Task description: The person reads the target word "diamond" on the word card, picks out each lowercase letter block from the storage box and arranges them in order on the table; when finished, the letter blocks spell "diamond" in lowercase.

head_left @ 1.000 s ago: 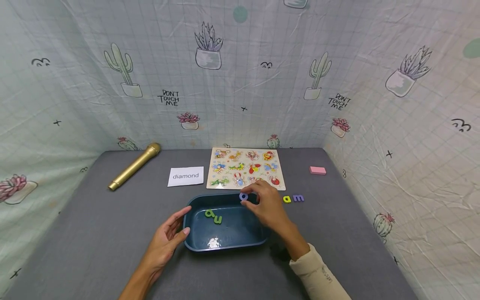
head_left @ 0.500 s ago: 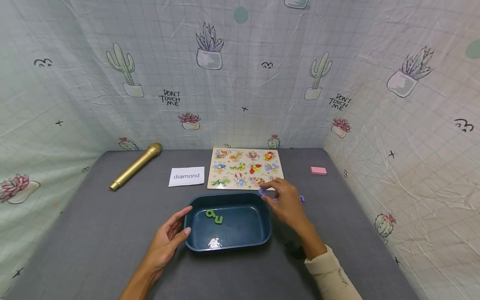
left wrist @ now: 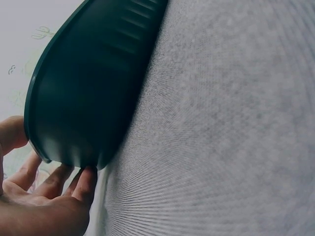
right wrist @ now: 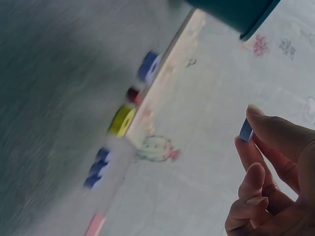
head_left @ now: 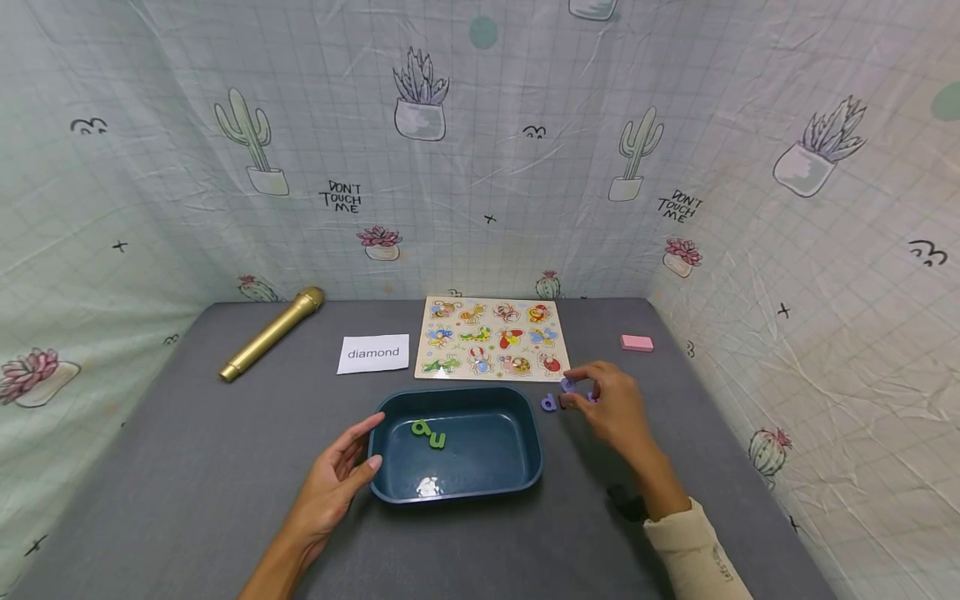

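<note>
My left hand [head_left: 330, 479] holds the left end of a dark teal tray [head_left: 457, 498], thumb and fingertips at its rim and end wall. Inside the tray lie two green toy letters, one with a round loop [head_left: 421, 428] and one u-shaped [head_left: 437, 441]. My right hand [head_left: 615, 408] pinches a purple letter o [head_left: 567, 386] between thumb and finger, raised over the table. Below it sits a row of letters: a purple d [head_left: 548, 403], a small dark red piece [right wrist: 133, 95], a yellow letter [right wrist: 122, 121] and a purple m [right wrist: 98, 168], partly hidden by the hand in the head view.
Behind the tray lie a white card reading "diamond" [head_left: 373, 354] and an insect puzzle board [head_left: 491, 337]. A gold microphone [head_left: 272, 333] is at the back left, a pink block [head_left: 637, 342] at the back right. A printed cloth [head_left: 480, 167] hangs around the grey table [head_left: 187, 467].
My right hand has carried the purple o rightward from over the tray to over the letter row, uncovering the purple d. The left hand and tray stay put.
</note>
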Available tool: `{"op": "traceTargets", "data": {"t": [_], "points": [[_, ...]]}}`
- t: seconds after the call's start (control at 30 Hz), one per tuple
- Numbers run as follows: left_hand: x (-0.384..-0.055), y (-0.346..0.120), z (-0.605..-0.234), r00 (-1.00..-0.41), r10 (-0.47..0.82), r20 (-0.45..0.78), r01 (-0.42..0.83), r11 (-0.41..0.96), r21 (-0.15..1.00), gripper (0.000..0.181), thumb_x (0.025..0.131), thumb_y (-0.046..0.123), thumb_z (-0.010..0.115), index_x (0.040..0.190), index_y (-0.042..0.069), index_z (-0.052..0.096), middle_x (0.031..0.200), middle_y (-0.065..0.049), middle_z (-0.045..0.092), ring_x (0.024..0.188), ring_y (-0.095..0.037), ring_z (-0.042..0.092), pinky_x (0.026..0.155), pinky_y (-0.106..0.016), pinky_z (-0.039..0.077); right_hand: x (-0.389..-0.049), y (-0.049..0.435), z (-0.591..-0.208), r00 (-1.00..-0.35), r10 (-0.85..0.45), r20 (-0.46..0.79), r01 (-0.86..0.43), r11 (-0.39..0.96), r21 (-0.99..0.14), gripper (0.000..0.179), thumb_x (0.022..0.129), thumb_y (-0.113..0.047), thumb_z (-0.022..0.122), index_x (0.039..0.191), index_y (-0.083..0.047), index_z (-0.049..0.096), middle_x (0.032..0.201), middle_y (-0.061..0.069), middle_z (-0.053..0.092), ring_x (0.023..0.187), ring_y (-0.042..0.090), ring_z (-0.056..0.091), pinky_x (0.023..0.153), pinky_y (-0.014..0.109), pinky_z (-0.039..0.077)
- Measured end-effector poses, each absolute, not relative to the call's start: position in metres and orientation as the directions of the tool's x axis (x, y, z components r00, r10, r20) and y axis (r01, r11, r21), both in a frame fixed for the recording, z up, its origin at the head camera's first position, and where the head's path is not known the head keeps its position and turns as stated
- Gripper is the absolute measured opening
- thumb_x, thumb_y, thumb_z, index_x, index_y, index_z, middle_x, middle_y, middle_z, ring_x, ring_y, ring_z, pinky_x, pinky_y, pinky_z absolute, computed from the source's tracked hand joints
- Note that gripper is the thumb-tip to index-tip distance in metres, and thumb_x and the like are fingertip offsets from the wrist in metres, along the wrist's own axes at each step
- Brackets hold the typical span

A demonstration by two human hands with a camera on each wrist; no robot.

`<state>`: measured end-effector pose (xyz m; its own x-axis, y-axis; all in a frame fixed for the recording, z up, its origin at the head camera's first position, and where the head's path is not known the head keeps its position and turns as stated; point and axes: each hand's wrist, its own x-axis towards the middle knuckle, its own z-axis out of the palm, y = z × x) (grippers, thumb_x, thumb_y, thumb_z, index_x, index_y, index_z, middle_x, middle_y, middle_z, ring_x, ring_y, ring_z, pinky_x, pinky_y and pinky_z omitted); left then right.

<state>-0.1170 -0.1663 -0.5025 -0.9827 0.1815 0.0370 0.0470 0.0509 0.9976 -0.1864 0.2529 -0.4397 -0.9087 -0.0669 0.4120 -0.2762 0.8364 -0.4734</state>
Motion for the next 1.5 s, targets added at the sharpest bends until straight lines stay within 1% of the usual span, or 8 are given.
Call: {"op": "traceTargets", "data": {"t": [0.2,0.37,0.5,0.67,0.97,1.1,1.23,1.5], "points": [[-0.117,-0.166,-0.503,-0.982,0.183,0.039,0.048,0.045,0.998,0.058,0.106,0.013,0.065,0.161,0.017,0.045,0.17,-0.007,0.038,0.158,-0.022,0.032,0.115,-0.006,0.033,-0.189,0.275,-0.447,-0.913,-0.058,0.403,-0.257,0.849,-0.461,0.029,0.083,-0.005,0.09,0.11,-0.007,0.082,0.106,0.01,0.077,0.073,0.017,0.054,0.061,0.026,0.039],[-0.117,-0.167,-0.503,-0.982,0.184,0.043,0.051,0.039,0.998,0.058,0.106,0.012,0.065,0.161,0.015,0.045,0.171,-0.011,0.037,0.158,-0.024,0.033,0.115,-0.007,0.034,-0.192,0.293,-0.451,-0.91,-0.057,0.41,-0.256,0.857,-0.448,0.029,0.081,-0.004,0.091,0.108,-0.006,0.082,0.104,0.012,0.077,0.071,0.017,0.055,0.061,0.027,0.041],[-0.117,-0.166,-0.503,-0.981,0.186,0.047,0.055,0.035,0.998,0.058,0.107,0.012,0.064,0.161,0.015,0.044,0.172,-0.014,0.035,0.158,-0.025,0.033,0.114,-0.007,0.034,-0.196,0.307,-0.455,-0.922,-0.054,0.382,-0.231,0.872,-0.432,0.028,0.082,-0.006,0.091,0.109,-0.005,0.081,0.106,0.013,0.078,0.072,0.017,0.055,0.063,0.028,0.041],[-0.116,-0.166,-0.503,-0.981,0.185,0.054,0.062,0.038,0.997,0.058,0.107,0.011,0.064,0.161,0.015,0.044,0.171,-0.012,0.037,0.158,-0.022,0.034,0.115,-0.007,0.034,-0.201,0.322,-0.456,-0.941,-0.047,0.335,-0.194,0.886,-0.422,0.026,0.085,-0.008,0.089,0.109,-0.005,0.081,0.108,0.015,0.077,0.075,0.02,0.06,0.065,0.032,0.044],[-0.117,-0.167,-0.505,-0.98,0.19,0.051,0.06,0.042,0.997,0.058,0.107,0.012,0.064,0.161,0.015,0.044,0.171,-0.009,0.038,0.157,-0.02,0.035,0.114,-0.007,0.034,-0.206,0.343,-0.457,-0.978,-0.025,0.206,-0.11,0.904,-0.414,0.027,0.087,-0.014,0.088,0.112,-0.009,0.08,0.113,0.014,0.078,0.088,0.026,0.068,0.072,0.043,0.052],[-0.117,-0.167,-0.505,-0.98,0.19,0.051,0.059,0.039,0.997,0.058,0.107,0.011,0.064,0.161,0.015,0.044,0.171,-0.009,0.037,0.156,-0.017,0.035,0.115,-0.007,0.034,-0.208,0.349,-0.458,-0.986,-0.026,0.162,-0.091,0.909,-0.406,0.026,0.088,-0.014,0.087,0.113,-0.009,0.08,0.115,0.016,0.078,0.1,0.037,0.071,0.08,0.054,0.055],[-0.117,-0.167,-0.504,-0.981,0.187,0.045,0.053,0.038,0.998,0.058,0.106,0.012,0.065,0.161,0.015,0.045,0.171,-0.009,0.038,0.158,-0.019,0.034,0.115,-0.007,0.034,-0.209,0.352,-0.46,-0.992,-0.028,0.126,-0.077,0.911,-0.405,0.025,0.09,-0.014,0.085,0.114,-0.008,0.08,0.115,0.016,0.079,0.113,0.045,0.069,0.087,0.062,0.055],[-0.116,-0.166,-0.503,-0.983,0.18,0.042,0.052,0.047,0.998,0.058,0.106,0.012,0.065,0.161,0.016,0.045,0.17,-0.008,0.039,0.158,-0.021,0.034,0.114,-0.006,0.033,-0.214,0.355,-0.461,-0.999,-0.038,0.03,-0.047,0.917,-0.396,0.024,0.092,-0.015,0.083,0.115,-0.009,0.08,0.116,0.014,0.078,0.114,0.044,0.068,0.088,0.062,0.053]]}}
